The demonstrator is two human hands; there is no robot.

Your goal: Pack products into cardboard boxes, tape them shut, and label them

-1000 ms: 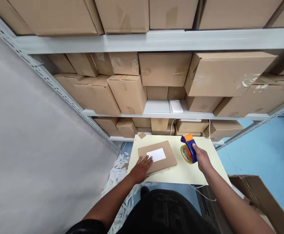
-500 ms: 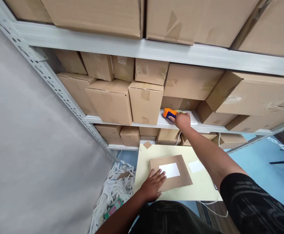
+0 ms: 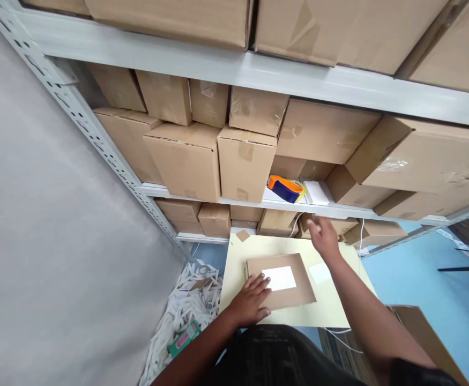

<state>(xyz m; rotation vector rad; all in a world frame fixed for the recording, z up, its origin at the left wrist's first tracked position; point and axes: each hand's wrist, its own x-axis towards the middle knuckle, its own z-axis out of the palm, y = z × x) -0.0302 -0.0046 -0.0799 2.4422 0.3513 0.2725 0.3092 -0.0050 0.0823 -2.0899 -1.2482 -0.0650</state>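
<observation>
A flat cardboard parcel [image 3: 294, 284] with a white label [image 3: 279, 277] lies on a small pale yellow table [image 3: 334, 308]. My left hand [image 3: 250, 303] rests flat on the parcel's near left corner, fingers spread. My right hand [image 3: 323, 236] hovers above the table's far edge, below the shelf, fingers loosely apart and holding nothing. An orange and blue tape dispenser [image 3: 285, 188] lies on the grey shelf [image 3: 282, 203] above it, next to a small white box [image 3: 317, 192].
Metal racking full of cardboard boxes [image 3: 186, 161] fills the view ahead. White paper strips [image 3: 181, 316] and a green item [image 3: 184, 339] litter the floor at left. A white slip [image 3: 320, 272] lies on the table. An open carton [image 3: 423, 332] stands at lower right on the blue floor.
My right hand lifted the tape dispenser from the table to the shelf, let go of it and has drawn back down toward the table. My left hand has stayed on the parcel.
</observation>
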